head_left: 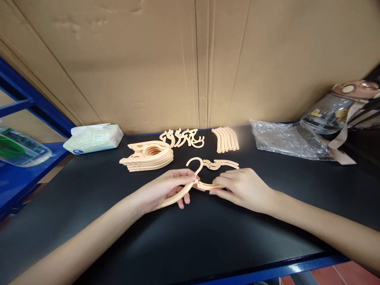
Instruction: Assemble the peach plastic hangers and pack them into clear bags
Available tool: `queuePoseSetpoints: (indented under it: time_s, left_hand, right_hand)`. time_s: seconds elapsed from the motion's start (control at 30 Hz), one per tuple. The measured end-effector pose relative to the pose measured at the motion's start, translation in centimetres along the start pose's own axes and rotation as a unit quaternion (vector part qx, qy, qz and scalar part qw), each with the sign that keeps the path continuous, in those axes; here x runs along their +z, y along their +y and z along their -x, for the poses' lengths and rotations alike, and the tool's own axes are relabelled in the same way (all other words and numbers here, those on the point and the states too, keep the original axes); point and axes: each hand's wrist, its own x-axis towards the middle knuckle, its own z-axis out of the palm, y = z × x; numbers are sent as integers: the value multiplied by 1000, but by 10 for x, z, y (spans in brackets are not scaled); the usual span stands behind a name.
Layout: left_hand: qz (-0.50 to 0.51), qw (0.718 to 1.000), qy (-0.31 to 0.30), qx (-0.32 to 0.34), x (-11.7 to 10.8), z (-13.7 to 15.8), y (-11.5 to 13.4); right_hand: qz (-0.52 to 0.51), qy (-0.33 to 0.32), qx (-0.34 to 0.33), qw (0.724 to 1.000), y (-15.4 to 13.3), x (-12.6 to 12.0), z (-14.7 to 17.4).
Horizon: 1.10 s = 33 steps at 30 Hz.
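Observation:
My left hand [173, 188] pinches a cream plastic hanger hook [198, 166] where it joins a curved hanger arm [173, 199], which slants down to the left across the palm. Between the fingers of my right hand [243, 188] is another hanger arm [206, 185], its free end right by the base of the hook. Whether that end touches the hook piece I cannot tell. Just behind my hands lie a few loose hanger arms [227, 163]. A stack of folded hangers [151, 160] sits to the left, beyond my left hand.
Several loose hooks [185, 137] and a row of hanger arms [225, 139] lie along the back of the black table [208, 245]. A tissue pack [93, 138] is at the back left; a clear plastic bag [289, 138] and a strapped bottle [329, 109] are at the right. Cardboard [148, 67] stands behind.

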Motion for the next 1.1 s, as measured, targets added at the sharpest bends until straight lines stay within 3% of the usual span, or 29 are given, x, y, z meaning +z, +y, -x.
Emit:
queuePoseSetpoints:
  time_s: [0.27,0.8,1.1]
  left_hand:
    - [-6,1000,19,-6,2,1,0]
    - [-54,998,-7,29,1,-1,-5]
    - [-61,998,-4,34,2,-1,-5]
  right_hand:
    - [16,15,6,1000,0,2,0]
    - [49,21,-28,998,-4,1,1]
    - [-5,-35,10,999,-8,-5,1]
